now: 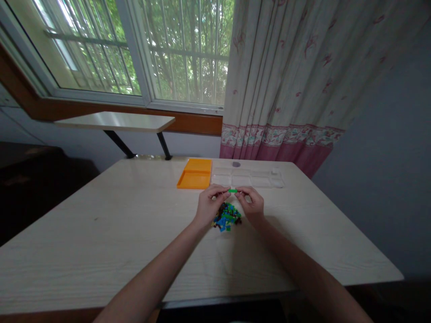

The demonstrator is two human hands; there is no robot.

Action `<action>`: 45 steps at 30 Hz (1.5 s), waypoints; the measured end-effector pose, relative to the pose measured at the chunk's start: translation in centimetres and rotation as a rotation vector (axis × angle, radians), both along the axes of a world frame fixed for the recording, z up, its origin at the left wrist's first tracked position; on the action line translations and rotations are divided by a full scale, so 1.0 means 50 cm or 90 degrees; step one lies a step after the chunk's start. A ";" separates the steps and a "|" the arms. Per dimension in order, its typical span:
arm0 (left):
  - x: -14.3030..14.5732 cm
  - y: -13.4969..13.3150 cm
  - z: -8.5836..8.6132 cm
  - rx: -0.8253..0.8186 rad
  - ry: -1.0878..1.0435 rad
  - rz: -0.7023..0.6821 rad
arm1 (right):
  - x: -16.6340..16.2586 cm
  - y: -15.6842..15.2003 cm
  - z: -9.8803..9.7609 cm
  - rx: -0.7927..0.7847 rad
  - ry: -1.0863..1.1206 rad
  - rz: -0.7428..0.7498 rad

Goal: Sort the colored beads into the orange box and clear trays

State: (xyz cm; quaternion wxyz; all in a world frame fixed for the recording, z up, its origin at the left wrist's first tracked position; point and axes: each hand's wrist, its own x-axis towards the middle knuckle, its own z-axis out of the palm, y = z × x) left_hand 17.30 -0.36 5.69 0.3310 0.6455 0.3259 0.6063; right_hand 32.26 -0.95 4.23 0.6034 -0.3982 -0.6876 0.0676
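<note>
My left hand [209,204] and my right hand [252,202] are both closed in a pinch on the two ends of a small green piece [232,191], held just above the table. Under and between the hands lies a small heap of little coloured bricks [226,217], blue, green, black and yellow. Beyond the hands sit an orange tray [195,175] and a clear compartment tray [247,178], side by side.
The pale wooden table [134,233] ends at a near edge below my forearms and at a right edge by a blue-grey wall. A small shelf [116,122] juts out under the window. A flowered curtain [296,80] hangs behind the trays.
</note>
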 end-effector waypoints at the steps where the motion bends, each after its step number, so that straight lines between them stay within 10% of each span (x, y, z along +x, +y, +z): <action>1: 0.000 0.000 -0.001 0.000 0.003 0.001 | -0.001 0.000 0.000 -0.004 0.001 -0.003; 45: -0.003 0.005 -0.006 -0.011 0.036 0.006 | 0.004 0.005 0.001 -0.035 -0.024 -0.005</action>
